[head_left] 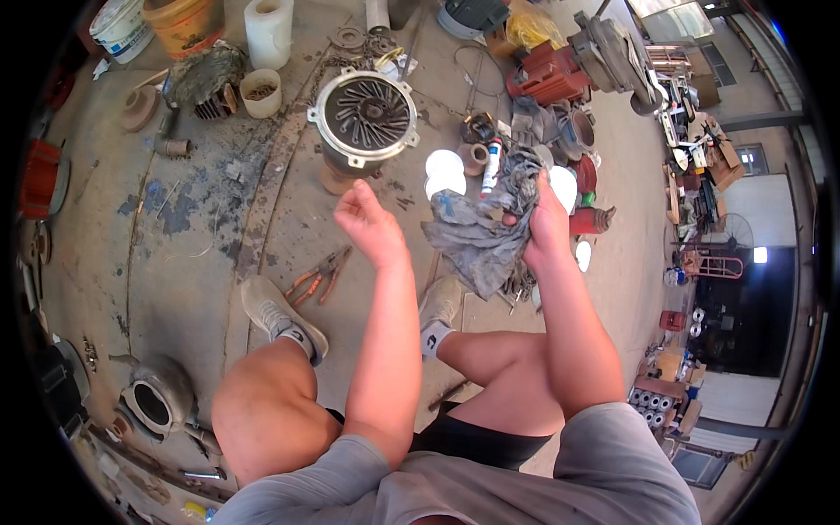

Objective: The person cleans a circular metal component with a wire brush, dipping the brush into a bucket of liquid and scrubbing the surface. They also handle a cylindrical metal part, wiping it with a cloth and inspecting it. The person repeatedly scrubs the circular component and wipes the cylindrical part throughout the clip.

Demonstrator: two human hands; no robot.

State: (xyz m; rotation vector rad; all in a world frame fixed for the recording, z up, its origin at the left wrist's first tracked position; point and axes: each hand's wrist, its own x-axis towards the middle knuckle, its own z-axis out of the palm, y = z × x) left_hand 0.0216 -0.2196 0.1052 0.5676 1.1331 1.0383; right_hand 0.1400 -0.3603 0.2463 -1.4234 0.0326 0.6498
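Observation:
In front of me stands a round metal housing with a pale lugged rim and dark radial ribs or slots inside, resting on a brownish round piece. My left hand is raised just on the near side of it, fingers curled together; whatever they may hold is hidden. It appears apart from the housing. A crumpled, dirty grey rag hangs from my right hand, whose fingers are closed round its bunched upper end. Pliers with orange-red handles lie on the floor by my left shoe.
Behind the rag are a white-and-blue tube, white discs and a red motor. Buckets, a white roll and a small tub stand at the far left. A grey pump casing lies at near left.

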